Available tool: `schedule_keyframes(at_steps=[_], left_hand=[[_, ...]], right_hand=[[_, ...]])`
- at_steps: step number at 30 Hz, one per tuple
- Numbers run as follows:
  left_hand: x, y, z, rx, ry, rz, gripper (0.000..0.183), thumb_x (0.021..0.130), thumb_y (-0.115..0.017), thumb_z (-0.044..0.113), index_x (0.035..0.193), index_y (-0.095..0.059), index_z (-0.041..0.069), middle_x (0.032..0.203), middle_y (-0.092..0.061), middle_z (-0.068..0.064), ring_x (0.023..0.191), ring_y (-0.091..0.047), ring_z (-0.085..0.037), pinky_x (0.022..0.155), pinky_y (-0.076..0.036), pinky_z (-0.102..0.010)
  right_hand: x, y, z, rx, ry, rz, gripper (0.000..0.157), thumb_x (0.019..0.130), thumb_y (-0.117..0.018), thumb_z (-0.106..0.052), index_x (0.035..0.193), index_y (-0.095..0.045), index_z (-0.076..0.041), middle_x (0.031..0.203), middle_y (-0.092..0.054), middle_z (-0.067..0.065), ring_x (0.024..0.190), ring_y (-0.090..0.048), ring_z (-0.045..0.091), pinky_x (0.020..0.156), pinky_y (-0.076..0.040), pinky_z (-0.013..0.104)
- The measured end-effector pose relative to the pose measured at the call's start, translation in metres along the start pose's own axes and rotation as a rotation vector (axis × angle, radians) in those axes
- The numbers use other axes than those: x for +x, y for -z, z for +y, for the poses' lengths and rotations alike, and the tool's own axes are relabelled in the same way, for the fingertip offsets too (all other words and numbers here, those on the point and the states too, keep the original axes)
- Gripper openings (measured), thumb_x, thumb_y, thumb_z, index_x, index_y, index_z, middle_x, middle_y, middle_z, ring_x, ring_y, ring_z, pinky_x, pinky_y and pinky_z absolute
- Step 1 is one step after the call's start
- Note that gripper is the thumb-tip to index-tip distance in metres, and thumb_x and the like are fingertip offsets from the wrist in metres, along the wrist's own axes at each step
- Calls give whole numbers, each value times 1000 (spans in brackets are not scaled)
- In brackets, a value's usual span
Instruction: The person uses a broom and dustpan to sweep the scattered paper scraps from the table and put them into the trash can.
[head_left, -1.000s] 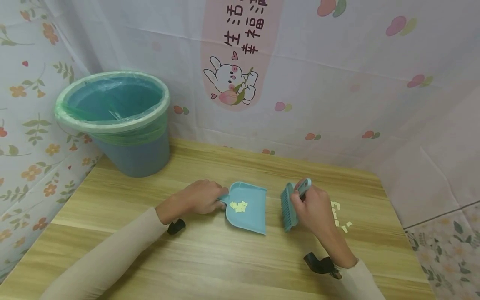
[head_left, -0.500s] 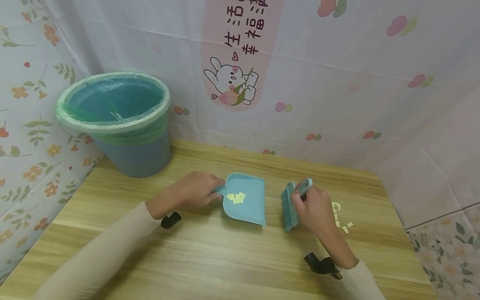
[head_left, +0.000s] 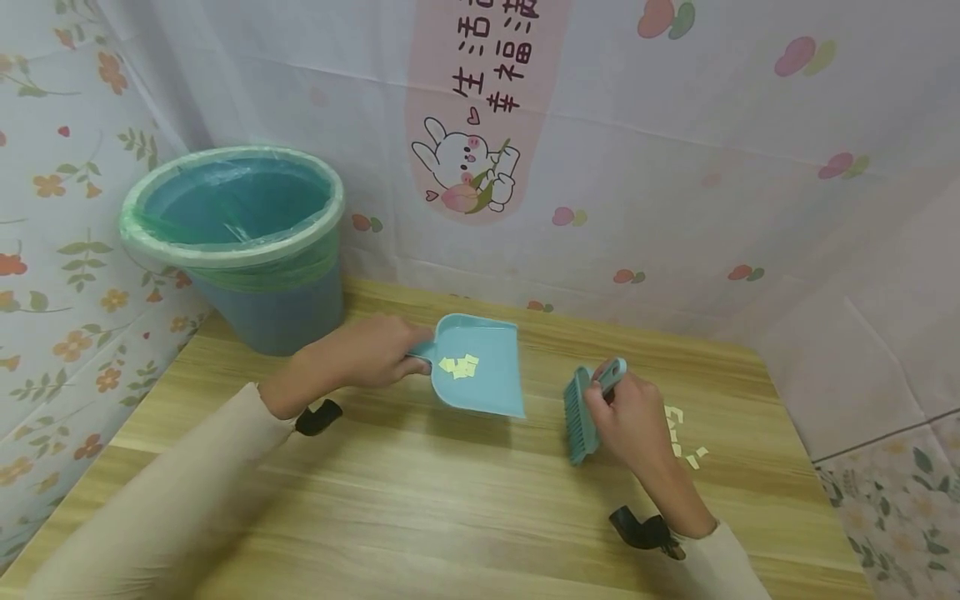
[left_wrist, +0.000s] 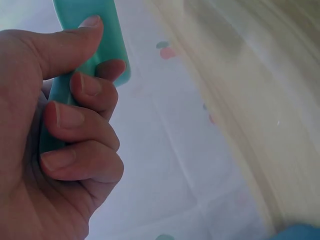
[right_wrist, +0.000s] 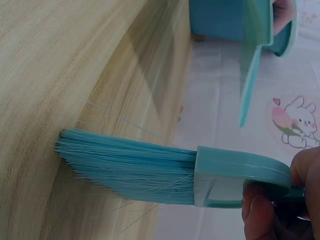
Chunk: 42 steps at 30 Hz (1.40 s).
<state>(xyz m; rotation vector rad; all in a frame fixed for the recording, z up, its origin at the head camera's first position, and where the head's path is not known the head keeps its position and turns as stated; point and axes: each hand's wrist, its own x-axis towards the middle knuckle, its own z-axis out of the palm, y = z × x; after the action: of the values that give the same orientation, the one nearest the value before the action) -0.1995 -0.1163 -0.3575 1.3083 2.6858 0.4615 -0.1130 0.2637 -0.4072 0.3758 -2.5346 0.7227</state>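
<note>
My left hand (head_left: 378, 350) grips the handle of a light blue dustpan (head_left: 495, 367), which is raised off the table. Several pale yellow paper scraps (head_left: 459, 367) lie in the pan near its handle end. In the left wrist view, curled fingers (left_wrist: 85, 125) and the thumb wrap the handle. My right hand (head_left: 633, 417) holds a small blue hand brush (head_left: 579, 417) by its handle, to the right of the dustpan. The right wrist view shows the brush's bristles (right_wrist: 125, 165) tipped toward the wooden surface. More paper scraps (head_left: 692, 460) lie on the table, just right of the right hand.
A blue bucket (head_left: 273, 312) lined with a thin clear-green bag stands at the table's back left corner. The wooden table (head_left: 450, 517) meets a printed cloth (head_left: 660, 167) along its back edge. Another floral cloth (head_left: 60, 275) hangs on the left.
My left hand has lifted the dustpan and moved it back and to the left, toward the bucket, with the scraps still inside. The right hand and brush have stayed nearly in place.
</note>
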Motion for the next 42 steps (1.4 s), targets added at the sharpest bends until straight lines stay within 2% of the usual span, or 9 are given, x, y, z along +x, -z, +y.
schedule_keyframes(at_steps=[4, 11, 16, 22, 27, 35, 42], left_hand=[[-5, 12, -3, 6, 11, 4, 22, 103, -80, 23, 100, -62, 11, 76, -52, 5, 71, -52, -16, 69, -48, -37], [-18, 31, -9, -5, 23, 54, 18, 103, -80, 23, 102, -65, 13, 78, -54, 7, 71, -52, -15, 70, -50, -38], [-31, 43, -9, -13, 82, 50, 17, 104, -79, 23, 102, -66, 13, 76, -53, 6, 69, -52, -15, 68, -48, -38], [-46, 59, -12, 13, 114, 62, 16, 105, -78, 22, 110, -66, 13, 75, -54, 6, 68, -53, -15, 70, -49, -40], [-58, 74, -15, 42, 130, 86, 18, 107, -75, 24, 117, -65, 13, 78, -56, 6, 72, -54, -15, 73, -50, -43], [-65, 97, -17, 88, 162, 103, 22, 107, -75, 22, 120, -67, 6, 84, -59, 4, 76, -55, -18, 76, -50, -45], [-73, 116, -17, 87, 226, 95, 27, 108, -74, 22, 126, -68, 3, 92, -67, 1, 78, -59, -20, 76, -52, -47]], right_hand=[[0, 0, 0, 2, 1, -4, 11, 94, -56, 0, 86, -62, -6, 65, -47, -4, 52, -38, 9, 47, -35, 28], [0, 0, 1, 1, -8, -2, 9, 92, -57, 0, 87, -63, -5, 65, -49, -3, 53, -40, 10, 47, -35, 28], [-1, 0, 2, -3, -12, 2, 8, 92, -57, -1, 90, -64, -3, 66, -51, -2, 53, -41, 11, 48, -36, 29], [-2, 1, 2, -5, -7, 5, 8, 93, -57, -1, 90, -64, -3, 66, -51, -2, 53, -41, 11, 48, -36, 29], [-1, 2, 1, 4, -18, -8, 10, 94, -55, 0, 87, -62, -5, 64, -45, -4, 53, -36, 10, 48, -34, 28], [-1, 1, 1, 2, -25, -12, 11, 95, -55, 0, 88, -62, -6, 64, -44, -5, 53, -35, 10, 50, -33, 29], [-1, 1, 1, -2, -23, -9, 10, 94, -57, -1, 88, -64, -4, 63, -47, -4, 52, -37, 10, 48, -34, 29]])
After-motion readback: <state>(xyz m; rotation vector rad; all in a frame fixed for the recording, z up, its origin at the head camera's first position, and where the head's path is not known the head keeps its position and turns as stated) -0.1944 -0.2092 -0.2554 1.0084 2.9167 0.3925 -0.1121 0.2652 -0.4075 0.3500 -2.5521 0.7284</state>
